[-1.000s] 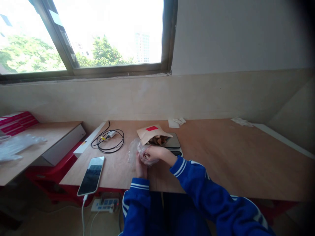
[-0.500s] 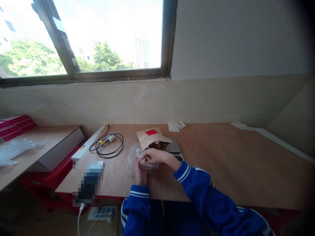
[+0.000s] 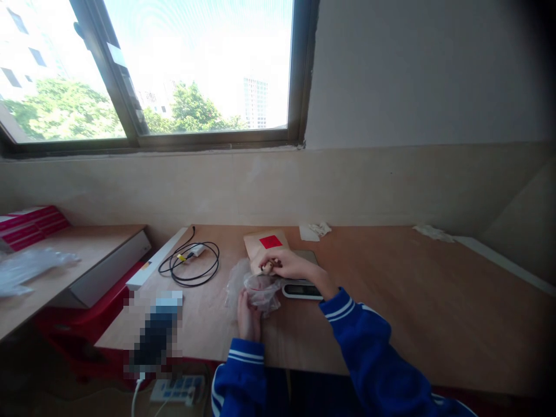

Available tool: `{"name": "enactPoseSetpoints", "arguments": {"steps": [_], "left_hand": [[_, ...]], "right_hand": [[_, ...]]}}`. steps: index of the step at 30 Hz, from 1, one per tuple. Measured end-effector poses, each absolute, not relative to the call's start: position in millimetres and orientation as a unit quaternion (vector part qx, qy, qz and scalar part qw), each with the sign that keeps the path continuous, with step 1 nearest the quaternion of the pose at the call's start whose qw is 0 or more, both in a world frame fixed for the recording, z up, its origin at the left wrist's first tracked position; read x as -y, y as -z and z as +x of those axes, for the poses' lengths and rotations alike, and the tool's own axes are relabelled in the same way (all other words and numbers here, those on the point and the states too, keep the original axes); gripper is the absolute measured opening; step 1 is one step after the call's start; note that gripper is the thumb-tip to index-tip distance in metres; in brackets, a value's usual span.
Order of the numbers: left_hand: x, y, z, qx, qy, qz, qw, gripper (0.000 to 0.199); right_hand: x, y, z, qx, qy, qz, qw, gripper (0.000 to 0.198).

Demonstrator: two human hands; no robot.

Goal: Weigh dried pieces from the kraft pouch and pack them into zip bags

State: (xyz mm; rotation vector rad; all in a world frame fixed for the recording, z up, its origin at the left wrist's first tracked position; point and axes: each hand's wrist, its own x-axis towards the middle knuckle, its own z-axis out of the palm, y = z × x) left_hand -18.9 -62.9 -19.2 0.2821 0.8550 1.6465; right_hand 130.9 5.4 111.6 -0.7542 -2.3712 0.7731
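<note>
My left hand [image 3: 249, 317] grips a clear plastic bag [image 3: 260, 295] near the table's front edge, its fingers closed on the crumpled film. Just above the bag's mouth, my right hand [image 3: 284, 265] pinches a few small tan and brown pieces [image 3: 267, 267] whose kind I cannot make out. Behind that hand lies a kraft paper bag [image 3: 256, 243] with a red square label [image 3: 270, 241]; its mouth is hidden by the hand. The paper bag rests at least partly on a digital scale [image 3: 302, 289], whose display faces me.
Left on the table are a coiled black cable [image 3: 217, 260] with a white plug and a blurred-out phone-like object [image 3: 154, 333] on a white cord. Crumpled tissue [image 3: 315, 231] lies at the back. A power strip [image 3: 178, 389] sits below. Another table [image 3: 99, 234] holds plastic film.
My right hand has come up out of the plastic bag with small pieces in its fingers, moving toward the paper bag. My left hand stays on the plastic bag. The view has tilted slightly.
</note>
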Motion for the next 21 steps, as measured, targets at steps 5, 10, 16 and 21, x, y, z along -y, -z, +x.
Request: {"name": "enactPoseSetpoints", "arguments": {"steps": [5,10,16,21], "left_hand": [[59.9,26.7,-21.2,-0.357,-0.711,0.133,0.591,0.023],[60.6,29.2,-21.3,-0.349,-0.709,0.13,0.598,0.025],[59.1,29.1,-22.3,-0.336,-0.698,0.119,0.621,0.034],[59.3,26.9,-21.3,-0.348,-0.698,0.127,0.613,0.033]], "right_hand": [[-17.1,-108.2,140.6,0.85,-0.268,-0.306,0.334,0.041],[-16.3,-87.8,149.9,0.834,-0.261,-0.325,0.361,0.044],[-6.2,-75.6,165.3,0.771,-0.302,-0.355,0.433,0.041],[7.4,-61.3,168.4,0.754,-0.297,-0.4,0.428,0.023]]}}
